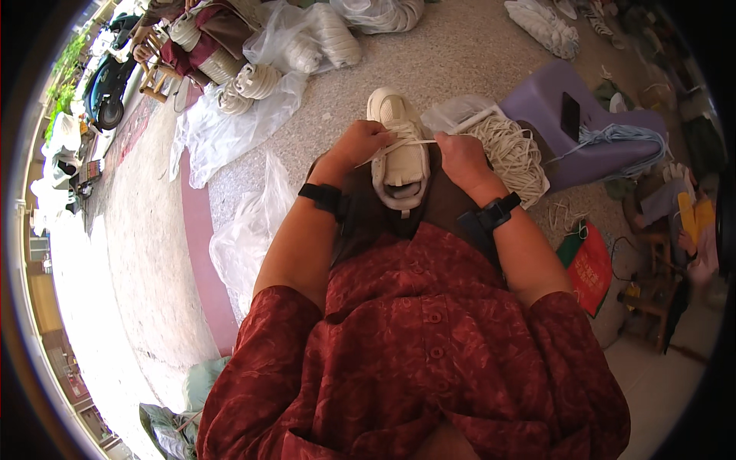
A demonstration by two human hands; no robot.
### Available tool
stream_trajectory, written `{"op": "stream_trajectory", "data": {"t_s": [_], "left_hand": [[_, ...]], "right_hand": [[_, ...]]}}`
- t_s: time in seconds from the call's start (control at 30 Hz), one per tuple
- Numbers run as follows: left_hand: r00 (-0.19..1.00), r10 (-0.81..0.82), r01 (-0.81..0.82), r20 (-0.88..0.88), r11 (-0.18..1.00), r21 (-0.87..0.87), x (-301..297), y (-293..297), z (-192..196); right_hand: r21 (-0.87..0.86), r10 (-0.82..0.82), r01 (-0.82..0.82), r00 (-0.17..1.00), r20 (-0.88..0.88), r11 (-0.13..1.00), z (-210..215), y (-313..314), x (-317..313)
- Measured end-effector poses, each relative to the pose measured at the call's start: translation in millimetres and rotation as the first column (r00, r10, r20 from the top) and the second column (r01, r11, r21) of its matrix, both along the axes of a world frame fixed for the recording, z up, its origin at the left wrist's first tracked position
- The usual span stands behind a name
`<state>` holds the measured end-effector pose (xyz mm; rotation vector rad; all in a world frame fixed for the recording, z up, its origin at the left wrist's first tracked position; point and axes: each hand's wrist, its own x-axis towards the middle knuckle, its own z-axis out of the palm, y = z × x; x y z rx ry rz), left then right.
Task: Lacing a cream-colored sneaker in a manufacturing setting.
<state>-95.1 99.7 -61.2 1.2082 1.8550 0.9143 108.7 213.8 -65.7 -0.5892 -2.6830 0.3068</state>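
Observation:
A cream sneaker (pixel 403 172) rests on my lap between my knees, its toe pointing away from me and its opening toward me. Its pale shoelace (pixel 414 142) stretches across the top between my two hands. On the shoe's left side, my left hand (pixel 366 143) is closed in a pinch on the lace. To the right, the closed fingers of my right hand (pixel 464 162) grip the lace's other end. Beside my right hand lies a large heap of cream shoelaces (pixel 512 153) in a white-rimmed holder.
A purple plastic stool (pixel 552 84) at the right carries a dark phone (pixel 570 116) and a bundle of light blue laces (pixel 625 139). Plastic bags (pixel 253 230) lie left on the floor. Wrapped stacks of shoes (pixel 326 42) stand far ahead. Another person (pixel 694 245) sits at the far right.

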Motion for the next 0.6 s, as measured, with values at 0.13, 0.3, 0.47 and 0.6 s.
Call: {"op": "stream_trajectory", "data": {"t_s": [0.13, 0.3, 0.47, 0.6], "left_hand": [[0.989, 0.053, -0.053, 0.136, 0.999, -0.001, 3, -9, -13], [0.986, 0.150, -0.143, -0.073, 0.986, 0.089, 14, -17, -13], [0.878, 0.224, -0.174, -0.423, 0.973, 0.153, 32, -25, -8], [0.904, 0.201, -0.156, -0.377, 0.977, 0.146, 37, -38, 6]], "right_hand": [[0.102, -0.007, 0.013, 0.998, -0.058, 0.995, 1, 6, 10], [0.265, -0.048, 0.107, 0.974, -0.222, 0.958, 21, 20, 53], [0.200, -0.011, 0.052, 0.979, -0.203, 0.978, 5, 12, 66], [0.012, -0.014, 0.015, 0.994, -0.109, 1.000, 7, 7, 45]]}}
